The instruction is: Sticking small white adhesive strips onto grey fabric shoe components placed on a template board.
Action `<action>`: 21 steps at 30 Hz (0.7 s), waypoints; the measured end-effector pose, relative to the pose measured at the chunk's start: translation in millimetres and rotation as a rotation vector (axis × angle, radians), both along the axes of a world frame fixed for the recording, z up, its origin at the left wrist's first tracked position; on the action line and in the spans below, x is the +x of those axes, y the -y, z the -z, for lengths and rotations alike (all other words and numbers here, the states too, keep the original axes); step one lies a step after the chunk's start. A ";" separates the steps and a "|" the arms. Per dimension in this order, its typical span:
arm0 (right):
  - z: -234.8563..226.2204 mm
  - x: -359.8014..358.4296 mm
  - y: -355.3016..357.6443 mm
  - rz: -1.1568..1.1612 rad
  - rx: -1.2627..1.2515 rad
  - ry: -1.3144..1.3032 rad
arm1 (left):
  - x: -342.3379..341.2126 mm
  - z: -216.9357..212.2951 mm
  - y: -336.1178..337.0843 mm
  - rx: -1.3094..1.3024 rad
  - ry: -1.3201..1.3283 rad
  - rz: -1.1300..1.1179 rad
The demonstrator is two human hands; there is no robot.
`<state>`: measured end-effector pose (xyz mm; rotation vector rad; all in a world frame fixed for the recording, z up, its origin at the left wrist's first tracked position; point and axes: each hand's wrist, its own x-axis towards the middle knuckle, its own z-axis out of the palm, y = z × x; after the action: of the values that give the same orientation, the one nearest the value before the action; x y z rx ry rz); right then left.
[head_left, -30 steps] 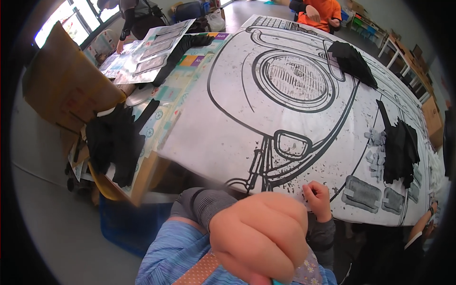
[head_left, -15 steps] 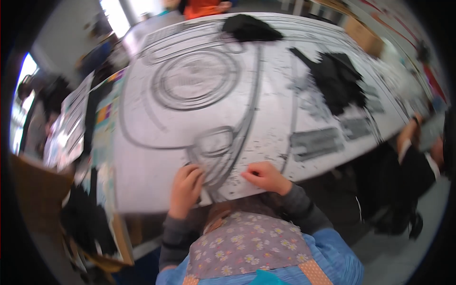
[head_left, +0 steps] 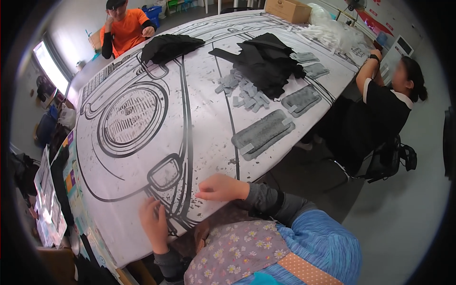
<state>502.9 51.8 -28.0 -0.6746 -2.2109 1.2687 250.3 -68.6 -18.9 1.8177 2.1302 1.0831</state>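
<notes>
Left hand (head_left: pixel 153 222) is laid flat, fingers loosely spread, on the near edge of the sheet (head_left: pixel 204 123), a big white line drawing covering the table; right hand (head_left: pixel 219 187) is pressed down just right of it, fingers together, nothing seen pinched. Sheet is judged thin, light, floppy, prob. easily creased or torn, best taken at the near edge w/ both hands. Grey pieces (head_left: pixel 247 90) and black cloth (head_left: pixel 266 61) lie far right; brown box (head_left: pixel 288 9) at far edge; coloured printed boards (head_left: pixel 50 204) stand at left.
</notes>
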 end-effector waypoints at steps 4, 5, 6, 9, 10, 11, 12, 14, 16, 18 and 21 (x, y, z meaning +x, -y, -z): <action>-2.5 0.4 -0.4 -0.013 -0.024 0.045 | 0.0 -0.4 -0.1 -0.004 0.012 -0.001; -2.8 0.3 -0.8 -0.018 -0.026 0.049 | 0.2 -1.1 -0.1 -0.004 0.012 -0.004; -2.7 0.2 -0.9 -0.023 -0.028 0.053 | 0.5 -2.0 -0.2 -0.004 0.018 -0.002; -1.6 0.8 -1.7 -0.018 -0.025 0.041 | 1.1 -2.4 -2.4 -0.005 0.021 0.002; -2.2 0.4 -1.7 -0.023 -0.026 0.041 | 0.8 -2.7 -1.9 -0.005 0.014 -0.002; -3.2 0.2 -1.7 -0.022 -0.028 0.044 | 0.6 -3.1 -1.5 -0.007 0.014 -0.005; -3.6 -0.1 -1.6 -0.020 -0.029 0.047 | 0.5 -3.4 -1.2 -0.007 0.013 -0.006; -0.4 -1.6 -2.2 -0.010 -0.006 0.020 | 0.0 -4.1 -1.1 -0.008 0.010 -0.009; 1.6 -2.1 -2.0 0.000 0.016 -0.008 | 0.2 -5.1 -1.3 -0.003 0.007 0.000; 1.7 -1.4 -1.6 0.008 0.013 -0.012 | 0.4 -4.0 -1.4 -0.002 0.010 -0.002; 2.2 -1.0 -1.1 0.013 0.013 -0.013 | 0.2 -2.7 -1.0 0.001 0.008 -0.004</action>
<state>501.9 52.8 -30.3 -0.6730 -2.1994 1.2473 250.5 -67.6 -16.2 1.8075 2.1302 1.0902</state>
